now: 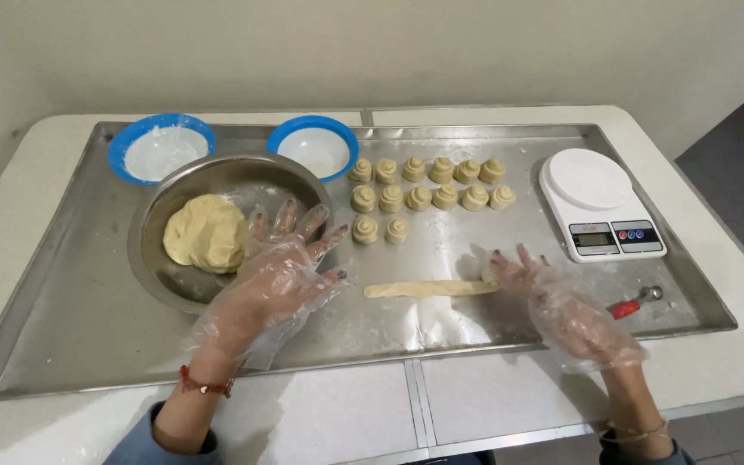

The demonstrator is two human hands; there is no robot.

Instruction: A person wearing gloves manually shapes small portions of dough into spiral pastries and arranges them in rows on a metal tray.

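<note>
Both hands wear clear plastic gloves. My left hand (282, 263) hovers with fingers spread over the near rim of a steel bowl (158, 274), which holds a lump of yellow dough (205, 232). A long flat strip of dough (428, 289) lies on the big steel tray (71, 336). My right hand (553, 297) touches the strip's right end with its fingertips. Several small rolled dough spirals (430, 184) stand in rows behind the strip.
Two blue-rimmed white bowls (162, 148) (313, 145) sit at the tray's back left, the left one floury. A white kitchen scale (599, 203) stands at the right. A small tool with a red handle (632, 304) lies near the tray's right front corner.
</note>
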